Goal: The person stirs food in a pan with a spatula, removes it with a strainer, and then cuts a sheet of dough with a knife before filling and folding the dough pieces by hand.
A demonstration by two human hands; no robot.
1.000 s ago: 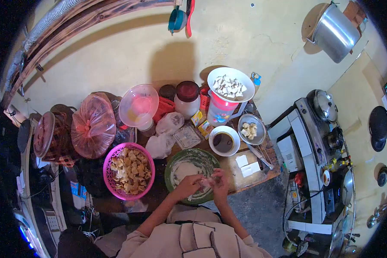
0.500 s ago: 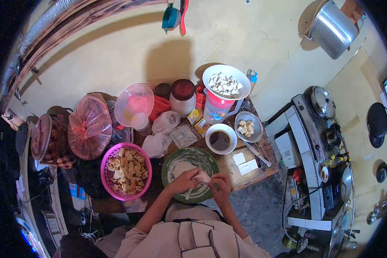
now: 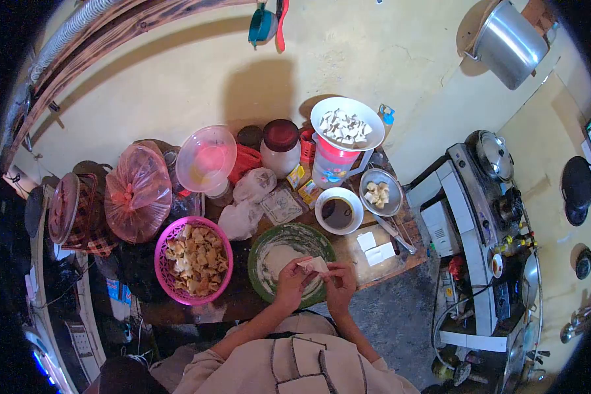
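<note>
1. Head view: the small pale folded dough wrapper (image 3: 314,264) sits pinched between both hands, over the near rim of the green floured plate (image 3: 267,241) on the bench.
2. Left hand (image 3: 291,282) grips its left end, right hand (image 3: 340,281) its right; long axis runs across.
3. Fingers closed on it; the filling is hidden.

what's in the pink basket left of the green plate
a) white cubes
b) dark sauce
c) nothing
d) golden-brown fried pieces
d: the pink basket is heaped with golden-brown fried pieces; the white cubes lie in the white bowl further back, and the dark sauce fills a small bowl beyond the green plate.
</note>
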